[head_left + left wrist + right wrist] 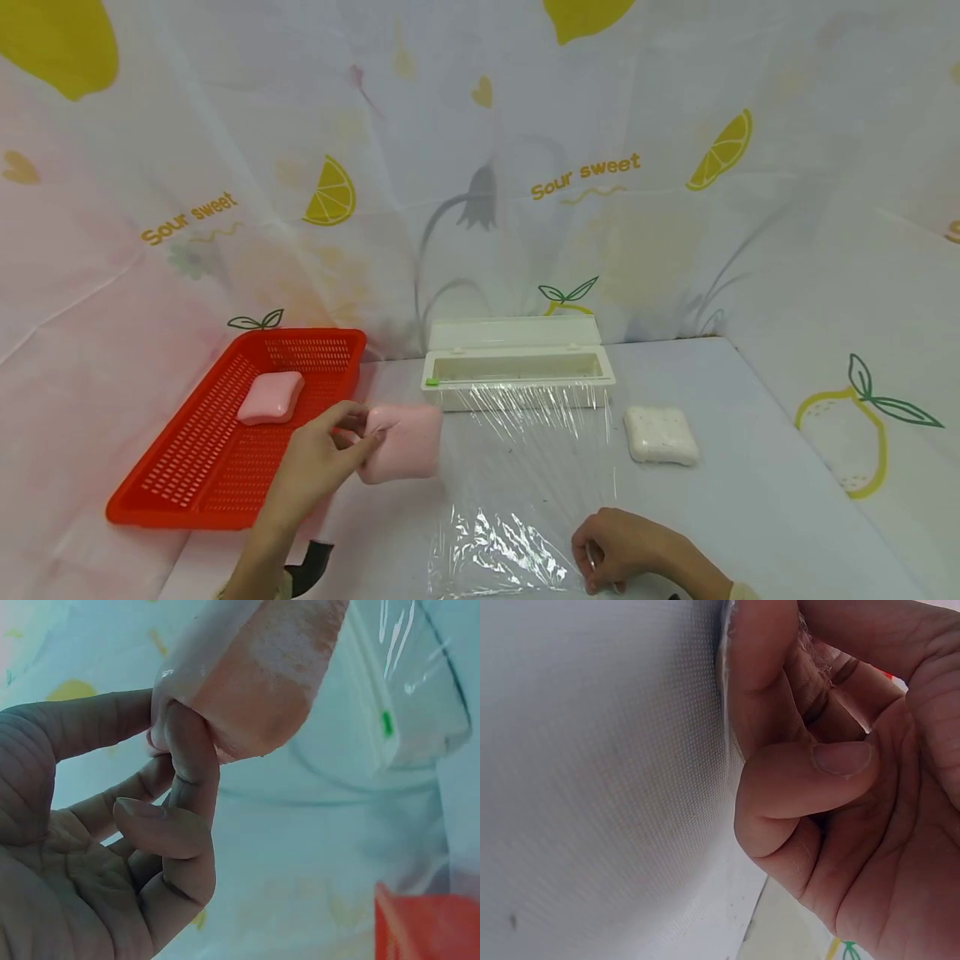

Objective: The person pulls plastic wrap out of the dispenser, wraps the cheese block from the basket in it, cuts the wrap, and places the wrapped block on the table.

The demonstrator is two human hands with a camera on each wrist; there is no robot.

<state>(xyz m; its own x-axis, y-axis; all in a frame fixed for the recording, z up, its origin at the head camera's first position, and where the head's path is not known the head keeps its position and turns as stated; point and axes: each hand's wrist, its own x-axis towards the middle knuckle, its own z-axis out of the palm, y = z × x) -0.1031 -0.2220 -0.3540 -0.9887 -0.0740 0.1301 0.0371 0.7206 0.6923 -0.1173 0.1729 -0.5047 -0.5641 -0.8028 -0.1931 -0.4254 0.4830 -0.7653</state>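
A pink bar of soap (405, 447) is pinched by its left end in my left hand (317, 460), raised over the table beside the film. In the left wrist view the thumb and fingers grip one end of the soap (259, 682). A sheet of clear cling film (510, 533) stretches from a white dispenser box (442, 397) toward the near edge. My right hand (628, 543) pinches the film's near right corner, low against the table. The right wrist view shows this hand (802, 787) with curled fingers and a little crumpled film between them.
A red plastic basket (187, 518) stands on the left with another pink soap bar (270, 397) inside. Right of the film lies a white soap bar (660, 436). The dispenser's lid (513, 332) stands raised before a lemon-print curtain (450, 125).
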